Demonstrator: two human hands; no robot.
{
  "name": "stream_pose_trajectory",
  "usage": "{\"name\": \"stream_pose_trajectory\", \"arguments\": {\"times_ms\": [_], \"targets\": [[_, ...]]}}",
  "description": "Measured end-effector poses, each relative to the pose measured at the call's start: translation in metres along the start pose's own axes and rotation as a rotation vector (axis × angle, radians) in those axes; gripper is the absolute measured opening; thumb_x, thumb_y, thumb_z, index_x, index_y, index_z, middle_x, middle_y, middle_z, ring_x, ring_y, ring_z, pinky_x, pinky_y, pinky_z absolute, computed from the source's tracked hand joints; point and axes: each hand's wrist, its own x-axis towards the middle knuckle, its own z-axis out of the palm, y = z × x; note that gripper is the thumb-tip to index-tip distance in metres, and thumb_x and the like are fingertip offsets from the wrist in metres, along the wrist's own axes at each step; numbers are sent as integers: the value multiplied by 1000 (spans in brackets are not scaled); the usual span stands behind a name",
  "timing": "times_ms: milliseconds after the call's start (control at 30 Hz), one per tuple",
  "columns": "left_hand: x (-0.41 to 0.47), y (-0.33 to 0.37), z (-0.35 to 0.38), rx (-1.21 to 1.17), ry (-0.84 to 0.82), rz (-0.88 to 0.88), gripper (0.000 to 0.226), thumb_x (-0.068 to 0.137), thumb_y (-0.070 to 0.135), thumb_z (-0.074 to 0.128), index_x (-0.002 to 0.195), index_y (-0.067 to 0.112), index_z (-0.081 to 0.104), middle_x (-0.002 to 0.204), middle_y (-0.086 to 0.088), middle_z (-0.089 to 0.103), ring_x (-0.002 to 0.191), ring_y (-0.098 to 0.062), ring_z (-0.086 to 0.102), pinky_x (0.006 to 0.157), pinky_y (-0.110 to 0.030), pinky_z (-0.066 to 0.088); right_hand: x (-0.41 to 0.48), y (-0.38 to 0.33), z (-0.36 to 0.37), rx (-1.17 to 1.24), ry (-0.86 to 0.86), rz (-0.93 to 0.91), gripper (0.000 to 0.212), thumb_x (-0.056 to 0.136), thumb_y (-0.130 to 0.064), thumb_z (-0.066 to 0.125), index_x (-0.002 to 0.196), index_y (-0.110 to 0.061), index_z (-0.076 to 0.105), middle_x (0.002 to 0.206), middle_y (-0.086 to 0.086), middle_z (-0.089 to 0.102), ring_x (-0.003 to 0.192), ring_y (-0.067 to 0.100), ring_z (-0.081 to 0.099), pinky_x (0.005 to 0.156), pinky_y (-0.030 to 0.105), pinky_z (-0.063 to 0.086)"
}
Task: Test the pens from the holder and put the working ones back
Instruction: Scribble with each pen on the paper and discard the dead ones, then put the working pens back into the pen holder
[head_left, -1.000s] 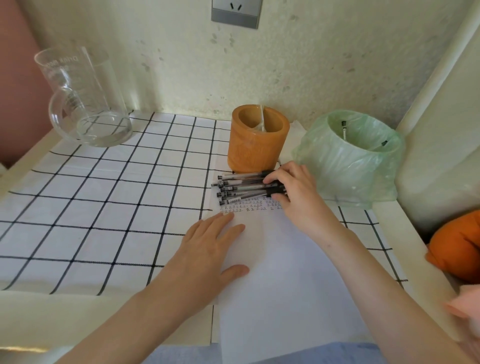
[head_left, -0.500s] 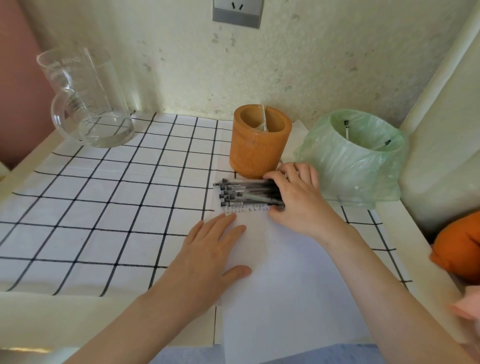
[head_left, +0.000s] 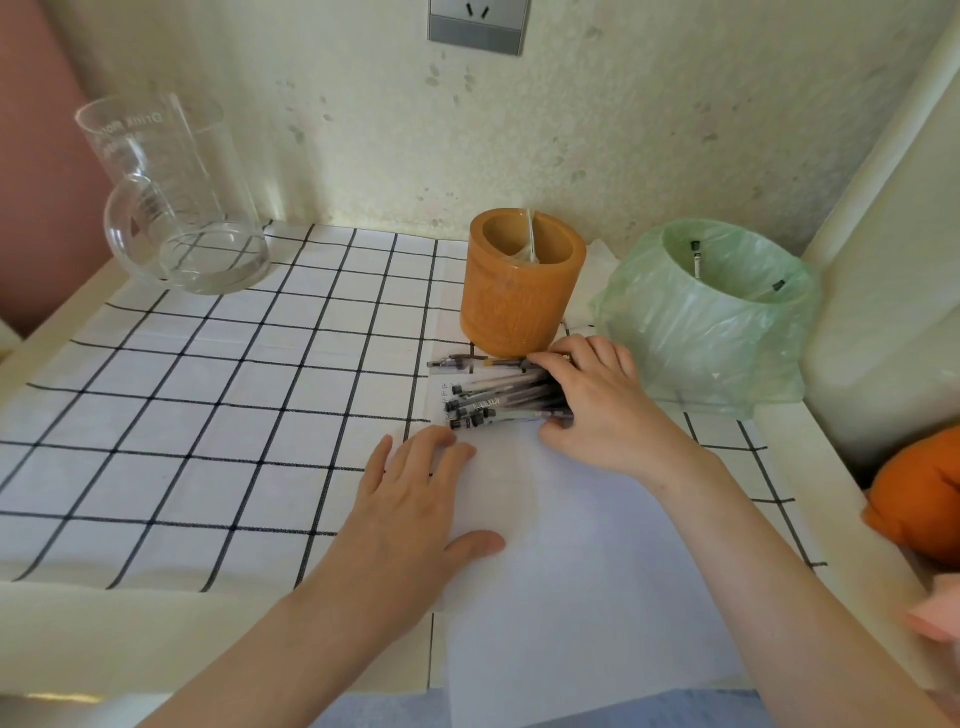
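Note:
An orange-brown cylindrical pen holder (head_left: 522, 291) stands upright near the back wall. Just in front of it, several black-capped pens (head_left: 493, 402) lie bunched on the far end of a white sheet of paper (head_left: 571, 561). My right hand (head_left: 597, 405) curls round the right end of that bunch, thumb below and fingers over the top. One more pen (head_left: 457, 362) lies apart, right at the holder's foot. My left hand (head_left: 415, 499) rests flat on the paper's left edge, fingers straight.
A small bin lined with a green plastic bag (head_left: 717, 317) stands right of the holder, with two pens inside. A large glass jug (head_left: 176, 197) sits at the back left on the checked tablecloth (head_left: 208, 415). An orange object (head_left: 919, 499) lies at the right edge.
My right hand has gathered the spread pens into a tighter bunch and closed round them, leaving one pen behind near the holder. The left hand stays on the paper.

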Motion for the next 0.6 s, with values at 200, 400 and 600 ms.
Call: {"name": "stream_pose_trajectory", "arguments": {"times_ms": [200,400,600], "targets": [[-1,-1,1,34,14,-6,88,69,72,17,137,19,36,136,6,35,130,-10,35,113,-37,-1,2,-1,-4,48,5,21,50,71,-30,63,118,-22,48,116,-4,44,116,19,34,95,24,13],[2,-6,4,90,-8,-16,84,70,74,26,128,18,49,132,-1,49,135,-22,35,110,-47,13,3,-1,-4,34,2,28,61,64,-40,54,123,-23,47,113,-6,46,113,19,36,107,29,7],[-1,-8,5,150,5,-47,86,76,80,12,129,23,48,132,0,50,135,-28,34,109,-49,19,4,0,-9,30,-22,9,53,65,-34,65,113,-23,47,109,-8,44,113,18,32,99,23,8]]}}
